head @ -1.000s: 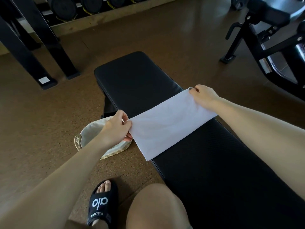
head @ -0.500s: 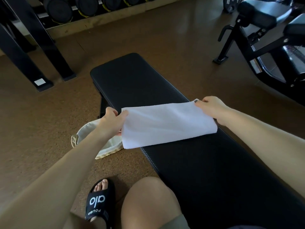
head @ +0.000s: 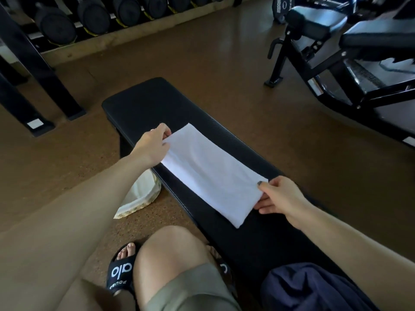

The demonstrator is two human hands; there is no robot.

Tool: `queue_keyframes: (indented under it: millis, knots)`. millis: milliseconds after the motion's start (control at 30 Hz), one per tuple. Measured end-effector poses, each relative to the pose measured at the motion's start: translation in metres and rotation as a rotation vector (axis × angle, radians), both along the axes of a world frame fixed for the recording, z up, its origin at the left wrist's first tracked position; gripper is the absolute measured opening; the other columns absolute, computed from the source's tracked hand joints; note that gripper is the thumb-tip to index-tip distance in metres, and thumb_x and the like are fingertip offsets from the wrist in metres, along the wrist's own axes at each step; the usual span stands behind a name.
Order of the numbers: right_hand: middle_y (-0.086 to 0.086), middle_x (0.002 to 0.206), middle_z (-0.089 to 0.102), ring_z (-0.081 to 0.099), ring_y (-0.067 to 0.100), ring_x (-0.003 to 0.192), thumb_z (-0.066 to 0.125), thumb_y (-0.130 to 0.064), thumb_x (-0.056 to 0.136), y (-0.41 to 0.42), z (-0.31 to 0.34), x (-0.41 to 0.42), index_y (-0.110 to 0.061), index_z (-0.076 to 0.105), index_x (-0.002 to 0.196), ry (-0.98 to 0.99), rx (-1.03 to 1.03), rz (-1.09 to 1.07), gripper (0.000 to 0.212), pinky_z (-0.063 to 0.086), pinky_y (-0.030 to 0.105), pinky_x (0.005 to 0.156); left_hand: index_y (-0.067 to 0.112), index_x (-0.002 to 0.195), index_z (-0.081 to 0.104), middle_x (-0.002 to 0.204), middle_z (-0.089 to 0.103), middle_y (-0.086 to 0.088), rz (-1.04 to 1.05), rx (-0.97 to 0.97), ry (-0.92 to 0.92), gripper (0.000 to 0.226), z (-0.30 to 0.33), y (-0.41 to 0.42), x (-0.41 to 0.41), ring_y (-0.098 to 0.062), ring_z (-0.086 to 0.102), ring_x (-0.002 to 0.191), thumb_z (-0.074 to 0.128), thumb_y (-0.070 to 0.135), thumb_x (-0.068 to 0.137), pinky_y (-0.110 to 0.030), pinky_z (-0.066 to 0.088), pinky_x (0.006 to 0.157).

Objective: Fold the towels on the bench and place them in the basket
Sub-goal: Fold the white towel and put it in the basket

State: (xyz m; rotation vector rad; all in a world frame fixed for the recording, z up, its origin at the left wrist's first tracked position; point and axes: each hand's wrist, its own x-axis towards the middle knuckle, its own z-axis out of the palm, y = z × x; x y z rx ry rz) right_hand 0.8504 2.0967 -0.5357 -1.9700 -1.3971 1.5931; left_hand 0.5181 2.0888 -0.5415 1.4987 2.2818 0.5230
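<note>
On the bench: towel stretched lengthwise

White towel (head: 211, 173) lies flat on black bench (head: 143, 104), running 11 to 5 o'clock. Left hand (head: 152, 147) pinches far end; right hand (head: 280, 196) pinches near end, thumb on top. Basket (head: 141, 196) on floor at bench's 9 o'clock, partly hidden by forearm.

Towel (head: 211, 173): white cloth, matt, smooth, faint creases near the fingers. Bench (head: 157, 106) pad under the fingers: black, fine ribbed texture, slight sheen. Basket (head: 143, 194) below the left fingers: pale cloth, woven-looking rim. Floor (head: 224, 59): brown, speckled, dull gloss. Machine frame (head: 283, 61): black painted metal
</note>
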Motion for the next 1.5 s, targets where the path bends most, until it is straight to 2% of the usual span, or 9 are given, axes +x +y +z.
queue_keyframes:
  millis: [100, 200, 333, 433, 567, 1033, 1167, 1367, 1500]
  knots:
    - [0.014, 0.082, 0.075, 0.076, 0.025, 0.064, 0.06, -0.024, 0.103, -0.024, 0.005, 0.002, -0.008, 0.049, 0.109, -0.001, -0.025, 0.021, 0.02, 0.063, 0.038, 0.06, 0.021, 0.149, 0.033, 0.141, 0.049, -0.012, -0.042, -0.07, 0.163, 0.049, 0.002, 0.007, 0.011, -0.029, 0.055, 0.113, 0.048, 0.018, 0.103, -0.043, 0.047, 0.093]
    - [0.0, 0.08, 0.068, 0.067, 0.016, 0.06, 0.057, -0.033, 0.103, -0.032, 0.009, 0.013, -0.016, 0.042, 0.105, -0.443, 0.452, 0.385, 0.022, 0.053, 0.029, 0.054, 0.029, 0.16, 0.014, 0.165, 0.022, -0.009, -0.23, -0.108, 0.445, 0.061, 0.007, -0.004, 0.039, -0.033, 0.025, 0.149, 0.039, 0.035, 0.105, -0.05, 0.022, 0.121]
    - [0.002, 0.125, 0.057, 0.058, 0.02, 0.109, 0.044, -0.039, 0.103, -0.04, -0.002, -0.027, -0.017, 0.046, 0.138, -0.544, 0.998, 0.795, 0.042, 0.049, 0.035, 0.094, 0.04, 0.162, 0.004, 0.17, -0.012, 0.003, -0.578, -0.198, 0.506, 0.058, -0.005, -0.027, 0.083, -0.022, -0.012, 0.156, 0.019, 0.05, 0.107, -0.047, -0.007, 0.126]
    - [0.01, 0.167, 0.022, 0.018, 0.028, 0.155, 0.004, -0.052, 0.097, -0.043, -0.018, -0.073, -0.014, 0.016, 0.162, -0.531, 0.857, 0.914, 0.076, 0.015, 0.044, 0.126, 0.042, 0.161, 0.0, 0.17, -0.014, 0.003, -0.528, -0.262, 0.439, 0.057, -0.016, -0.026, 0.084, -0.021, -0.015, 0.156, 0.013, 0.05, 0.106, -0.047, -0.007, 0.126]
    - [0.007, 0.171, -0.008, -0.013, 0.022, 0.157, -0.007, -0.053, 0.098, -0.041, -0.043, -0.073, -0.017, -0.003, 0.163, -0.61, 0.737, 0.893, 0.075, -0.008, 0.045, 0.126, 0.047, 0.159, -0.003, 0.17, -0.015, 0.005, -0.491, -0.251, 0.405, 0.057, -0.029, -0.02, 0.059, -0.019, -0.015, 0.156, 0.014, 0.053, 0.106, -0.043, -0.006, 0.126]
    - [0.013, 0.17, 0.011, 0.003, 0.03, 0.158, 0.007, -0.058, 0.103, -0.043, -0.046, -0.077, -0.019, 0.014, 0.163, -0.592, 0.893, 0.83, 0.072, -0.001, 0.048, 0.126, 0.027, 0.163, -0.007, 0.169, -0.017, -0.001, -0.476, -0.147, 0.519, 0.066, -0.02, -0.01, 0.042, -0.018, -0.017, 0.155, 0.015, 0.053, 0.106, -0.039, -0.01, 0.126]
    - [0.007, 0.171, -0.003, -0.01, 0.023, 0.157, -0.001, -0.059, 0.099, -0.041, -0.054, -0.081, -0.021, 0.004, 0.163, -0.559, 0.845, 0.879, 0.075, -0.004, 0.046, 0.127, 0.033, 0.161, -0.013, 0.168, -0.022, 0.008, -0.66, -0.169, 0.481, 0.07, -0.031, -0.031, 0.04, -0.01, -0.019, 0.154, -0.004, 0.059, 0.096, -0.032, -0.012, 0.125]
    - [0.008, 0.171, -0.012, -0.016, 0.024, 0.157, 0.003, -0.059, 0.101, -0.041, -0.05, -0.084, -0.022, -0.005, 0.164, -0.614, 0.773, 0.879, 0.073, -0.01, 0.046, 0.126, 0.018, 0.163, -0.007, 0.17, -0.011, -0.003, -0.43, -0.21, 0.577, 0.064, -0.022, -0.025, 0.012, -0.015, -0.009, 0.157, 0.009, 0.045, 0.107, -0.033, -0.007, 0.126]
    - [0.013, 0.169, 0.016, 0.009, 0.031, 0.157, 0.005, -0.051, 0.102, -0.029, -0.04, -0.099, -0.015, 0.018, 0.163, -0.576, 0.894, 0.846, 0.072, 0.004, 0.048, 0.127, 0.018, 0.163, -0.004, 0.17, -0.013, 0.0, -0.523, -0.113, 0.485, 0.077, -0.018, -0.037, 0.039, -0.014, -0.01, 0.156, -0.003, 0.052, 0.093, -0.032, -0.008, 0.126]
